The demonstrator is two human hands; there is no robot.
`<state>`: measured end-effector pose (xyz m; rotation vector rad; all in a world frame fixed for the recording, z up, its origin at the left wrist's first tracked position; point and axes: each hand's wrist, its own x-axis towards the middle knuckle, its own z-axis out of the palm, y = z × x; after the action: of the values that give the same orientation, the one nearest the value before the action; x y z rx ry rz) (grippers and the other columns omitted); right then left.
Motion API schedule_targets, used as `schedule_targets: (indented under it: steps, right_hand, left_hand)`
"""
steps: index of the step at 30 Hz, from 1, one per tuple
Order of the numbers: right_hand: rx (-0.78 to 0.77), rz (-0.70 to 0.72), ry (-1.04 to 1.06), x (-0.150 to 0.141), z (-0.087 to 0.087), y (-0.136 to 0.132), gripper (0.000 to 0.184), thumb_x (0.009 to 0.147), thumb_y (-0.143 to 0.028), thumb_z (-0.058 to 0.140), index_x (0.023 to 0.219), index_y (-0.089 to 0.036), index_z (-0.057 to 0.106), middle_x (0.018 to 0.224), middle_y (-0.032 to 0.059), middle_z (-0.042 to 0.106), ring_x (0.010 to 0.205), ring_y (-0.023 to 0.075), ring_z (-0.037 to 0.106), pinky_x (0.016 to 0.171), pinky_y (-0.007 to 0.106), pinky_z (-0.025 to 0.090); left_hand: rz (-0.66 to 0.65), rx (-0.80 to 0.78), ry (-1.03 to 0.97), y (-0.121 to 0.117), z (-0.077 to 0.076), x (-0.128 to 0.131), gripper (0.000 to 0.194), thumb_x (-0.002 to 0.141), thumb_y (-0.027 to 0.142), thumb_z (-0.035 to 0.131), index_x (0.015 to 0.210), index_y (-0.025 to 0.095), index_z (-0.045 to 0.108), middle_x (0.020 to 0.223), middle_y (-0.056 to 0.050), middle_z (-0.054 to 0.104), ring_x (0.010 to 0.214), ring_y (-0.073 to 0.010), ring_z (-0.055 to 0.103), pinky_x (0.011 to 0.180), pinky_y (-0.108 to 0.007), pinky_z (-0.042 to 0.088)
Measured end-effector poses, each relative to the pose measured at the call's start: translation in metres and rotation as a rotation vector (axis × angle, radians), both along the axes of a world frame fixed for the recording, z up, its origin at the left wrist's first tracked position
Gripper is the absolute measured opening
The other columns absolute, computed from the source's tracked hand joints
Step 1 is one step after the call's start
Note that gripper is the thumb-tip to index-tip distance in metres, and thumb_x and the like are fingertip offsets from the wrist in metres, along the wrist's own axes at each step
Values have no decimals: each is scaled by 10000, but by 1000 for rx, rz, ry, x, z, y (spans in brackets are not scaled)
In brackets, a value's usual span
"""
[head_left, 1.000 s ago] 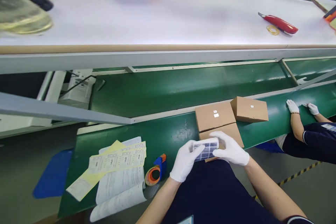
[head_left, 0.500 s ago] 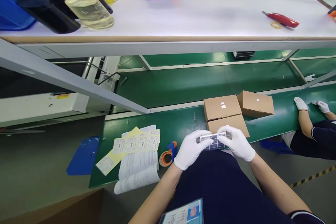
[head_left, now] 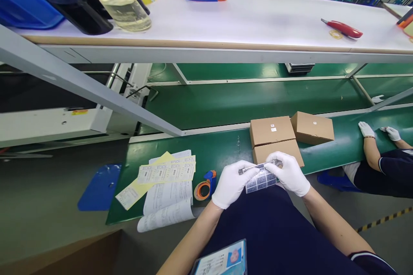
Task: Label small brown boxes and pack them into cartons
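Note:
Both my hands wear white gloves and meet in front of my body at the bench's near edge. A bluish-grey sheet of small gridded rectangles, like a label sheet (head_left: pixel 262 180), hangs between them with its face toward me. My left hand (head_left: pixel 232 182) pinches its left upper part. At the upper right, my right hand (head_left: pixel 288 173) grips it between thumb and fingers. Along the sheet's top runs a narrow dark strip; whether it is a separate piece I cannot tell. Just beyond my hands lie closed cardboard boxes (head_left: pixel 272 132).
Printed papers (head_left: pixel 167 180) and a tape dispenser (head_left: pixel 205 185) lie to the left on the green bench (head_left: pixel 222 150). Above, a white shelf (head_left: pixel 258 21) holds bottles, bins and a red-handled tool (head_left: pixel 343 29). Another person's gloved hand (head_left: pixel 367 129) rests at the right.
The label sheet has tilted so that more of its grid hangs down below my fingers. Both hands keep hold of it, and the whole view has shifted slightly.

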<state>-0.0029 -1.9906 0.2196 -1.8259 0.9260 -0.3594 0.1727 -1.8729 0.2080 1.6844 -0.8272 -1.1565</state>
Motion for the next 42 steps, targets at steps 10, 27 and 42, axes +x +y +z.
schedule_targets:
  steps: [10, 27, 42]
  right_hand:
    - [147, -66, 5, -3, -10, 6, 206, 862, -440, 680, 857, -237, 648, 724, -16, 706, 680, 165, 660, 686, 317, 537]
    - [-398, -56, -69, -8, -29, 6, 184, 981, -291, 536, 941, -281, 716, 967, 63, 681, 927, 208, 637, 915, 415, 533]
    - [118, -170, 291, -72, -144, -74, 201, 871, -362, 536, 779, -217, 641, 649, -46, 621, 641, 136, 558, 677, 258, 412]
  left_hand:
    - [17, 45, 22, -3, -2, 3, 231, 755, 438, 765, 793, 212, 796, 815, -50, 774, 785, -249, 703, 701, -320, 553]
    - [94, 141, 106, -11, -21, 11, 330, 740, 496, 801, 828, 178, 786, 829, -70, 777, 809, -256, 706, 701, -323, 529]
    - [493, 434, 231, 11, -270, 89, 498, 647, 171, 881, 1111, 91, 719, 1051, -131, 762, 943, -244, 706, 890, -358, 562]
